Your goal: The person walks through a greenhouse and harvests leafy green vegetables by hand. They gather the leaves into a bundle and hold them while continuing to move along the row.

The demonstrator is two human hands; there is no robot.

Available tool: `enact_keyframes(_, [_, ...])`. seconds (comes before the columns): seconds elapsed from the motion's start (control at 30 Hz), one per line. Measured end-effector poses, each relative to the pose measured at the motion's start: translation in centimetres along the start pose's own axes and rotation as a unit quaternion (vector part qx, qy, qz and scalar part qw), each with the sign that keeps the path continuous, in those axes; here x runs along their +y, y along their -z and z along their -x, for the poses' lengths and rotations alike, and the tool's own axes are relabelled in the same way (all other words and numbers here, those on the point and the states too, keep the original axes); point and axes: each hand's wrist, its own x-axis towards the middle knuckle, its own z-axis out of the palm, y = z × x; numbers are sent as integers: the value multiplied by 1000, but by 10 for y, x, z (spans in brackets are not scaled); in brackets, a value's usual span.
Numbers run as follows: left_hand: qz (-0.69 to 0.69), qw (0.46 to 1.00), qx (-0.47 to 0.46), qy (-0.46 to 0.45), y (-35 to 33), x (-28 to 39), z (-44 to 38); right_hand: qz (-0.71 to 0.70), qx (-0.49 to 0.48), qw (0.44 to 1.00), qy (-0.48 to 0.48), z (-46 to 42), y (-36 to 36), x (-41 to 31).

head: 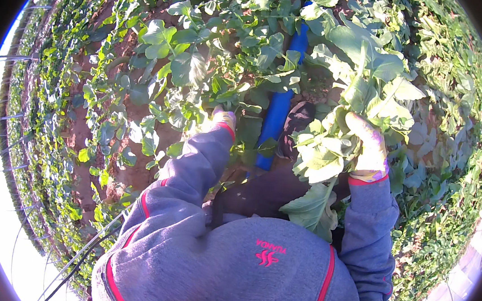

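My right hand [370, 150], in a pale patterned glove, is closed around a bunch of leafy greens [326, 151]. Broad leaves stick out above and below the grip, and one large leaf hangs down by my lap. Further left, my left hand [225, 118], gloved as well, reaches low into the growing leafy plants [192, 68]. Foliage and the hand's own back hide its fingers, so what they touch is not visible.
A flat blue hose [277, 111] runs along the ground between my hands. Beside it is a dark shoe [297, 123]. Rows of greens on brown soil [132, 159] spread left, with more greens [439, 166] on the right. Thin poles [84, 248] stand at lower left.
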Motion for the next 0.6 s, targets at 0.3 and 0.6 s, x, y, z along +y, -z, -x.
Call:
enact_keyframes(0.3, [369,929,29,33,-24,-55,52,21,37,999,3,8,-8,-2])
enact_keyframes(0.6, [531,784,87,-310,35,14,160,46,0,999,25,15,-23,-2])
